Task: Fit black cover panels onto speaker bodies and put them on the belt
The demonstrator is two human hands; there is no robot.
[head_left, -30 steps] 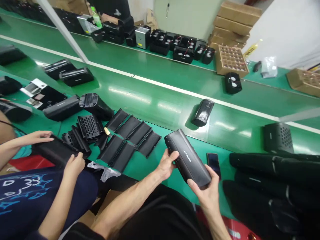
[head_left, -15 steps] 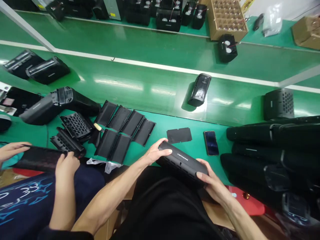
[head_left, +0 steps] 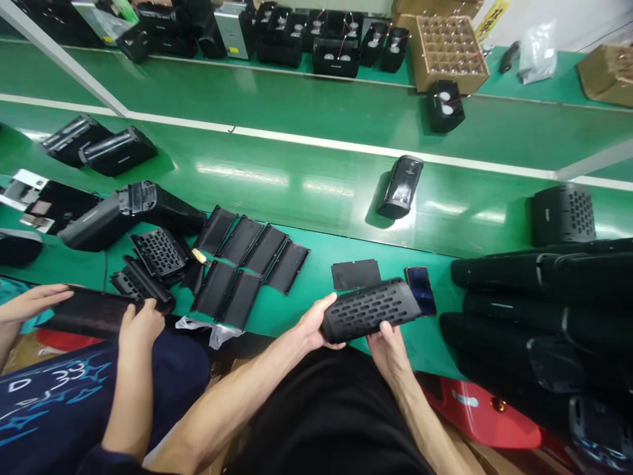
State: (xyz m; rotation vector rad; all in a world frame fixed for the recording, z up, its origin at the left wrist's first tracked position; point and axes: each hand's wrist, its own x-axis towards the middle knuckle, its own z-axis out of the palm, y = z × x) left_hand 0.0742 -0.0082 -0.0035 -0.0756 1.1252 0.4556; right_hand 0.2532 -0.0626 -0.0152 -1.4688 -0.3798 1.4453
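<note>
Head; green bench (head_left: 301, 307); white wall (head_left: 588, 23) beyond; left hand (head_left: 316, 323), right hand (head_left: 389, 346) clamped on slotted black casing (head_left: 370, 307)

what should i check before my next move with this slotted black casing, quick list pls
1. Left hand on the slotted black casing: ok, it grips the left end.
2. Right hand on it: ok, at the near edge, right of the middle.
3. Slotted face in view: ok, turned up toward the camera.
4. Casing's underside: cannot tell, it faces away.
5. Gap to the smartphone: cannot tell, the casing's right end overlaps it in this view.
6. Co-worker's nearer hand apart from the casing: ok, it's on a dark panel.
</note>
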